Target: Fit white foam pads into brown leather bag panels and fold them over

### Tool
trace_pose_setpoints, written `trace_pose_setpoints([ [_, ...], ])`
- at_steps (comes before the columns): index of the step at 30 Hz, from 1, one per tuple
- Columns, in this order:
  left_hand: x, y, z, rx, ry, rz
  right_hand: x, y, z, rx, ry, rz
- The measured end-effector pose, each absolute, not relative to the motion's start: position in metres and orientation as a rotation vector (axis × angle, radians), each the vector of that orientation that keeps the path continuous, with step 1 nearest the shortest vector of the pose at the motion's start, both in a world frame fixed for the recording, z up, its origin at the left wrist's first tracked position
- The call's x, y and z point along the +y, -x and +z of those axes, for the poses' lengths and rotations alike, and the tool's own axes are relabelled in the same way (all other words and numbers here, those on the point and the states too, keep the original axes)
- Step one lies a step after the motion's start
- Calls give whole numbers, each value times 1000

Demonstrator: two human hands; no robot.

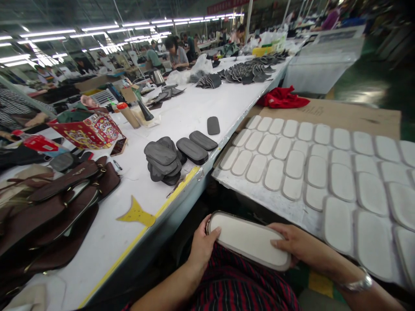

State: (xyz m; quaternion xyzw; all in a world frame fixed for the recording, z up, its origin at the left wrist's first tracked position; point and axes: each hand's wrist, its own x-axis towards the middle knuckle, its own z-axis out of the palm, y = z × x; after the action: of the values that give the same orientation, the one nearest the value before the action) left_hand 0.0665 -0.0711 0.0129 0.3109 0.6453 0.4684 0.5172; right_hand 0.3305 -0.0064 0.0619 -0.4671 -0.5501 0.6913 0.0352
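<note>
Above my lap, both hands grip a long oval panel [248,239], pale cream on its upper face with a grey-brown rim. My left hand [204,242] is closed on its left end, thumb on top. At the right end my right hand [293,244] pinches it, thumb over the face and fingers underneath. To my right, rows of similar pale oval panels [342,181] lie on a board, some overlapping. Ahead on the white table are a pile of dark grey oval pieces [164,160], a stack of dark ovals [193,150] and a single dark piece [213,125].
Brown leather bags [61,211] fill the table's left side. A yellow fishtail-shaped piece [136,212] lies near its yellow-taped edge. Behind stand a red patterned box [87,129] and an orange-capped bottle [128,114]. A red cloth [285,97] rests on cardboard [353,115]. People work farther back.
</note>
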Motion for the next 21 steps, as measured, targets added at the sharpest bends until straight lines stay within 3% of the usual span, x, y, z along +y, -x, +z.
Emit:
trace_pose_setpoints([
  [5,-73,-61,15,1571,-869,1052,-7,-325,59,-1761,1557,2037],
  [11,-83,-46,18,1843,-1442,887,-11,-322,61,-1843,1618,1918],
  [18,-97,-28,36,1755,-2004,598,-7,-322,61,-1846,1652,1856],
  [21,-92,-55,48,1430,-2386,539,-6,-319,64,-1876,1673,1799],
])
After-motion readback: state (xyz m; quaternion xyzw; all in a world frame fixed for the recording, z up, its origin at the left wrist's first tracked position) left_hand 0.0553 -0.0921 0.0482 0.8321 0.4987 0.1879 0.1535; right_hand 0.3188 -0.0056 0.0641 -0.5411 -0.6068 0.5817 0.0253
